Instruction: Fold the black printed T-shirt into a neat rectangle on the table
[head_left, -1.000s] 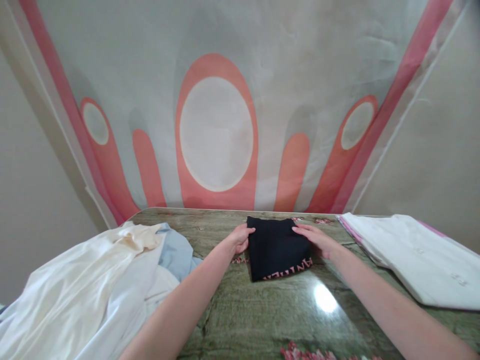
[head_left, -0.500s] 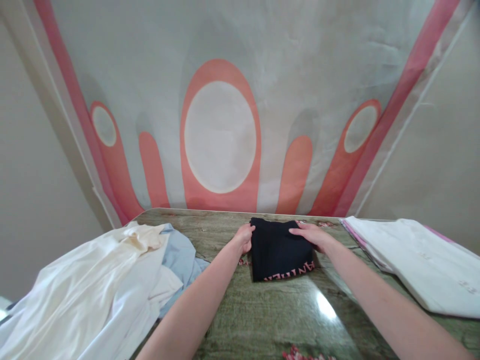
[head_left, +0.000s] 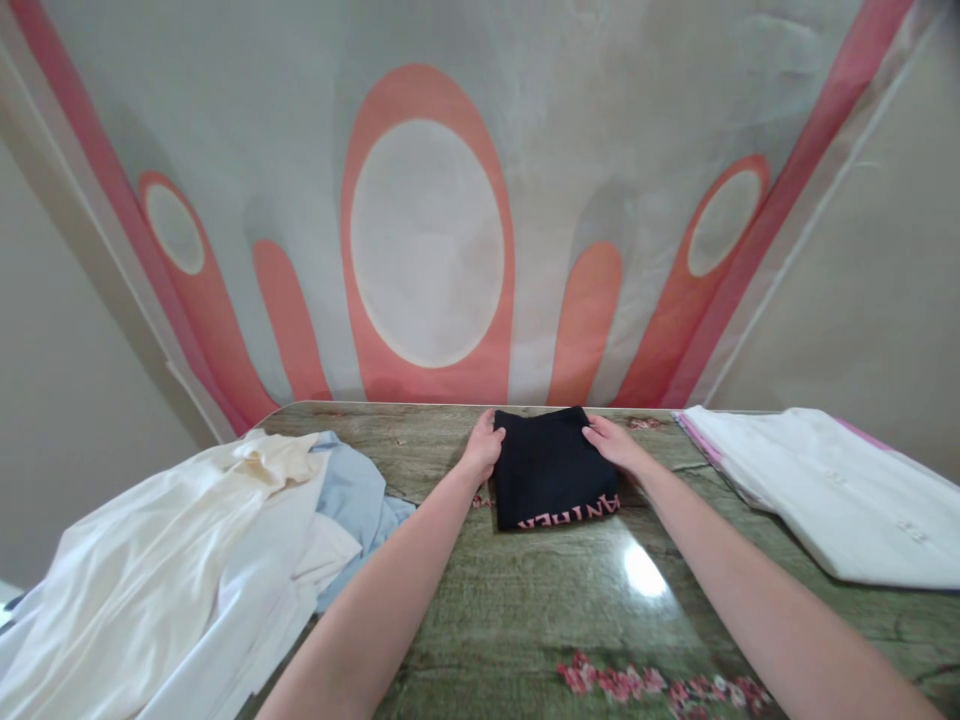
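Observation:
A black garment [head_left: 551, 470], folded into a compact bundle with pink lettering along its near edge, is between my two hands near the table's far side. My left hand [head_left: 486, 445] pinches its far left corner, thumb on top. At the far right corner, my right hand [head_left: 609, 442] grips the cloth between thumb and fingers. The fingers beneath the fabric are partly hidden. The garment's kind cannot be made out from the folded shape.
A loose heap of cream and white clothes [head_left: 172, 560] lies on the left, with a light blue garment [head_left: 349, 490] beside it. On the right is a stack of folded white cloth [head_left: 832, 490]. The green, flower-patterned table [head_left: 495, 620] ends at a patterned wall.
My right hand has shifted from the garment's top to its far right corner, and that edge now sits straighter. The view has tilted slightly, showing more of the near table.

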